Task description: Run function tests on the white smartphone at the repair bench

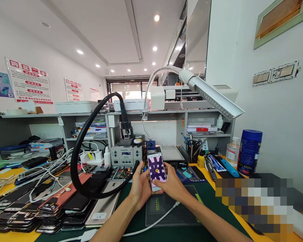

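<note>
A poster (29,80) on the left wall carries large red blocks reading "购买二手"; its finer lines, and those of a smaller poster (73,89) beyond, are too small to read. The gold phone (98,198) bears a white sticker (98,216) whose print is unclear, as is the lettering on the station (127,154). A bottle (232,151) with a red-printed label stands beside a blue can (249,151).

The yellow tabletop (15,237) is partly covered by a green sheet (209,198), with a black mat (176,220) on it. Stacked handsets (20,211) crowd the left side, and a black hose (75,174) loops above them. Behind runs a grey shelf (47,116); a strip lamp (214,94) leans from a bent neck under round ceiling lights (156,17).

Both forearms reach in from below. The white phone (157,168) is held upright, screen towards the wearer, above the mat. The left hand (140,188) cups its left side, fingers curled behind; the right hand (175,183) grips the right edge, half closed, its thumb over the lower screen.
</note>
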Demonstrator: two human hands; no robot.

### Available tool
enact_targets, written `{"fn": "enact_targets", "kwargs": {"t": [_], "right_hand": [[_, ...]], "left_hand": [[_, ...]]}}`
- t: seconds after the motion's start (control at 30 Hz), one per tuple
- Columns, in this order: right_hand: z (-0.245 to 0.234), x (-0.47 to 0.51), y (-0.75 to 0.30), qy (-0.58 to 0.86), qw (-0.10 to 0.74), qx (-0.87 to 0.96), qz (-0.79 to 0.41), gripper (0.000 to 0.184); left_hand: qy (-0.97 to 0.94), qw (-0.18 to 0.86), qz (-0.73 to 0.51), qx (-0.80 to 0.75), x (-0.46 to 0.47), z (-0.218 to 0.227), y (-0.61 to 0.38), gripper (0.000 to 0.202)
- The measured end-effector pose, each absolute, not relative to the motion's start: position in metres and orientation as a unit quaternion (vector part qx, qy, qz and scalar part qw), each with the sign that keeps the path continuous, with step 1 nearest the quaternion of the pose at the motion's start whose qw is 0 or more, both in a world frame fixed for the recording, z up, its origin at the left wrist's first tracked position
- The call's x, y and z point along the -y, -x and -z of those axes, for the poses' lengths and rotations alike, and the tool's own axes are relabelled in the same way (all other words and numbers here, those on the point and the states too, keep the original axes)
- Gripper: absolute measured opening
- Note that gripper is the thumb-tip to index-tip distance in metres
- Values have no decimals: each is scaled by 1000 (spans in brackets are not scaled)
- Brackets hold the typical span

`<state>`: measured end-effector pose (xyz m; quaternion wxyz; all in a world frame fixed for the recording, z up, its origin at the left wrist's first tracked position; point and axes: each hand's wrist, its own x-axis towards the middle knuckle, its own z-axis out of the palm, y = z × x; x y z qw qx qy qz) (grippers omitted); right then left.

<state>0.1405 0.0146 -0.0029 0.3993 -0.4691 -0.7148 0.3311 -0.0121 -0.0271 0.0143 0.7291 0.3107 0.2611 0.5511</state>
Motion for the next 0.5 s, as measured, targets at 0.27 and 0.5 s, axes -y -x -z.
{"fn": "enact_targets", "kwargs": {"t": [0.27,0.5], "right_hand": [[0,-17,-147,452,380,727,-351,90],[2,-35,-162,467,370,722,-352,95]], "left_hand": [[-305,728,-553,-267,28,-16,13,68],[-303,731,-555,-258,25,-12,15,68]]}}
